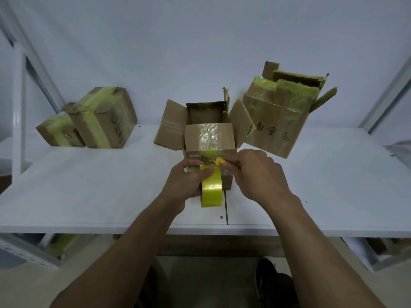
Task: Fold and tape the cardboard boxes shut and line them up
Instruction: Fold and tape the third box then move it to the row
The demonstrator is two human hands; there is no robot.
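View from above of a white table set against a white wall. At centre we see the open box: its near flap is folded inward over the opening and bears a glossy patch of tape, while its left, right and far flaps stand up and splay outward. The left hand grips the tape roll just in front of the box's near wall, with fingers curled round the roll's left side and the thumb laid across the yellow-green strip where it leaves the roll. The strip runs up onto the near wall. The right hand, fingers curled, pinches a small orange-yellow tool at the strip just above the roll, against the box front; we cannot tell what kind of tool it is. The two hands lie close together over the strip. Farther back on the right, just beside the open box's right flap, stands a large box, its top flaps partly raised and taped, with dark handwritten characters on its near face. Well apart at far left we find the taller taped box and, touching it on its left, the lower taped box, each banded in yellow-green tape. A dark seam crosses the table below the roll, and a dark shoe shows on the floor beneath the table edge
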